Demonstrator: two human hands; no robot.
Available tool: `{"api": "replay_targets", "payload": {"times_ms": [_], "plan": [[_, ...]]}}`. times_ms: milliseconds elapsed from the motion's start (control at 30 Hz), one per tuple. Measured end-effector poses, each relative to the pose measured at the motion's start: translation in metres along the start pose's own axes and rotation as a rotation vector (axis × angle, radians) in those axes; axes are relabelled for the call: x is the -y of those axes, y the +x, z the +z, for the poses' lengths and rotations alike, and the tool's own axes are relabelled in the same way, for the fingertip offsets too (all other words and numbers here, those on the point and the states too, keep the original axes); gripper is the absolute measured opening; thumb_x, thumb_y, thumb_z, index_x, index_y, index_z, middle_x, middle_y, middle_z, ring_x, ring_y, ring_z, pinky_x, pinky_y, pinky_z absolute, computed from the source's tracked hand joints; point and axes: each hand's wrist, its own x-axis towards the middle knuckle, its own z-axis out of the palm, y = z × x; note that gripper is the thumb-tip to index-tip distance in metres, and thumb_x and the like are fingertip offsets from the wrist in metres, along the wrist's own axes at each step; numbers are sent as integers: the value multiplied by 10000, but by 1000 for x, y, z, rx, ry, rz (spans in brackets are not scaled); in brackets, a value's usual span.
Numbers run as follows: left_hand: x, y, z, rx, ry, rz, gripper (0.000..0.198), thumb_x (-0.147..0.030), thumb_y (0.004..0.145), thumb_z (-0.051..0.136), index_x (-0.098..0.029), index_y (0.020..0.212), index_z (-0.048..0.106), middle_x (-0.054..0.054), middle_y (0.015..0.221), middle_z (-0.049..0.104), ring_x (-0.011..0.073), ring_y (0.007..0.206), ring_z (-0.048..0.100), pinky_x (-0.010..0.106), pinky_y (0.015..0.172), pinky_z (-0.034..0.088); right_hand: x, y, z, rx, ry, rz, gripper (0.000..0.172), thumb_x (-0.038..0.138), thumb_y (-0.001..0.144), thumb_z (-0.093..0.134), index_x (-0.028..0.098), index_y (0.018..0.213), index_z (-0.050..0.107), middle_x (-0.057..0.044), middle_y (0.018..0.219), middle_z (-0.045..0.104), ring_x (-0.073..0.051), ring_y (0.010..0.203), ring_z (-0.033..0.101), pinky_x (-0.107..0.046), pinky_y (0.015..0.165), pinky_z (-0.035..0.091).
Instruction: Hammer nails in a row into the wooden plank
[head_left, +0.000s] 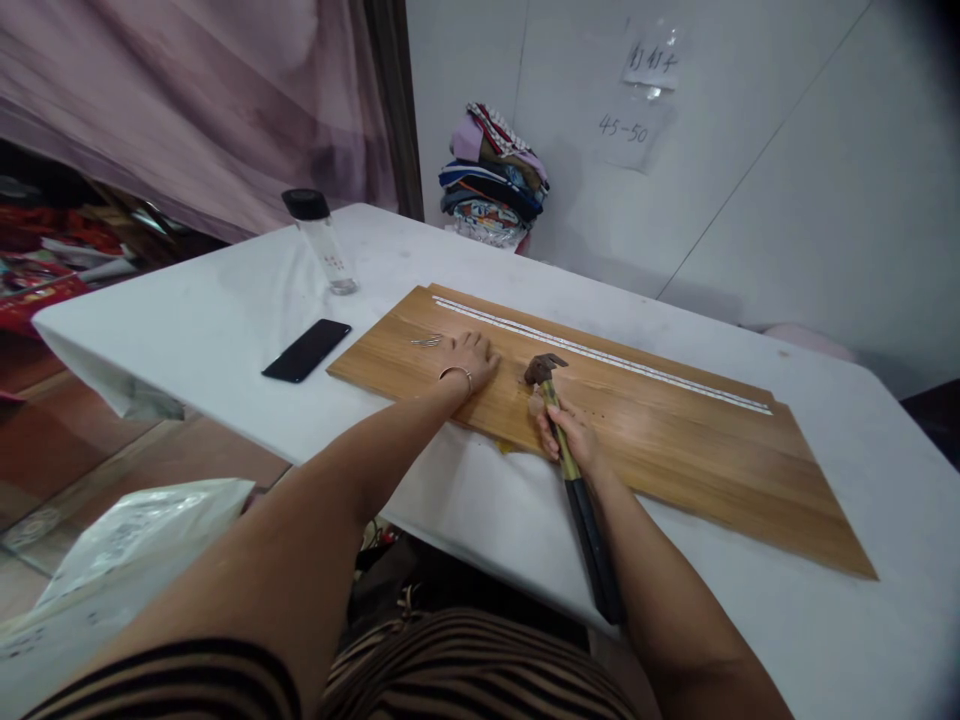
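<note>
Head view: right hand (568,438) clamps the black-handled metal hammer (581,510); a glancing swing could strike the flat, spread left hand (472,358).

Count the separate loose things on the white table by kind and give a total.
Wooden board: 1
Hammer, held by the right hand: 1
Phone: 1
Bottle: 1
Total: 4
The small metal pieces by the left hand are too small to count.
</note>
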Motion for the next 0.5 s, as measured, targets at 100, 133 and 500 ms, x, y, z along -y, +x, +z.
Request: {"api": "replay_targets", "payload": {"times_ms": [100, 133, 500], "plan": [[-1, -1, -2, 10, -5, -5, 462, -440, 1059, 407, -241, 1349, 706, 139, 1574, 616, 335, 1525, 455, 545, 1241, 324, 1, 0, 0, 5, 7, 0, 444, 511, 806, 815, 243, 1065, 573, 85, 663, 600, -65, 347, 397, -205, 306, 330], [-2, -1, -3, 8, -1, -3, 462, -439, 1059, 405, -244, 1350, 706, 136, 1568, 621, 333, 1517, 463, 544, 1239, 328, 1, 0, 0, 8, 5, 3, 445, 510, 807, 814, 244, 1070, 572, 84, 665, 603, -66, 349, 402, -205, 305, 329], [4, 3, 6, -12, -7, 2, 454, -463, 1062, 406, -260, 1335, 708, 125, 1568, 613, 323, 1510, 467, 541, 1246, 314, 1, 0, 1, 9, -3, 2, 447, 513, 809, 815, 244, 1078, 581, 86, 680, 621, -63, 347, 411, -203, 311, 326]]}}
